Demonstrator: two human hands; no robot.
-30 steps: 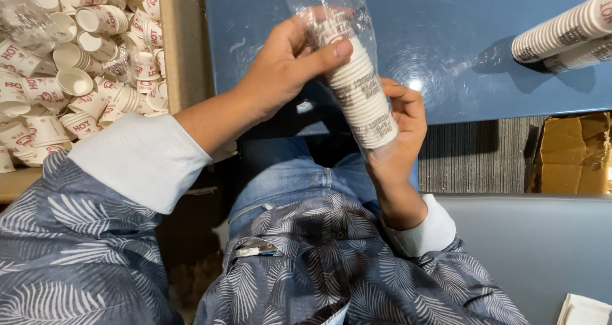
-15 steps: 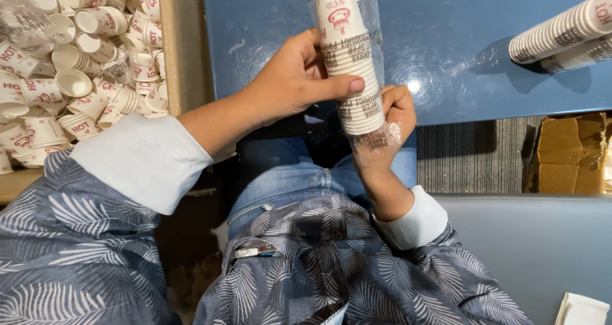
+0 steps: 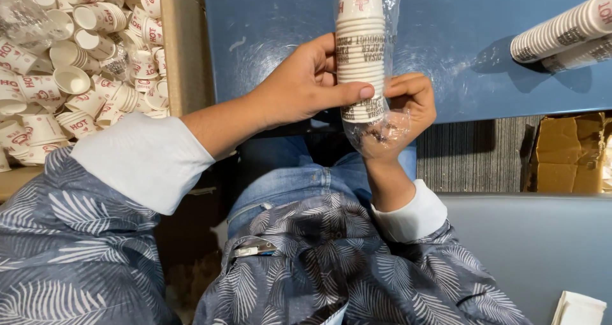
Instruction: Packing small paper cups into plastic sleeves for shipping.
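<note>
The left hand (image 3: pixel 299 89) is clenched around the side of a stack of paper cups (image 3: pixel 360 51), thumb pressed across the lower cups and fingers wrapped behind, holding it roughly upright over the near edge of the blue table (image 3: pixel 268 25). The right hand (image 3: pixel 408 111) is closed below it, pinching and bunching the loose end of the clear plastic sleeve (image 3: pixel 376 130) that covers the stack; the film is gathered into a crumpled wad just under the lowest cup. Judging by this, the step in hand is sleeving the stack: the cups look fully inside and the open end is being gathered. The next move seems to call for a firm twist or fold of that film close against the bottom cup, with the left hand holding the stack straight so the cups do not slide or fan apart. On the table to the right lie two more stacks of cups (image 3: pixel 561 35) on their sides, well apart from the hands. To the left, beyond the table's edge, a cardboard box (image 3: pixel 182 51) holds a heap of loose paper cups (image 3: pixel 70 64). A brown carton (image 3: pixel 570 150) sits on the floor to the right.
</note>
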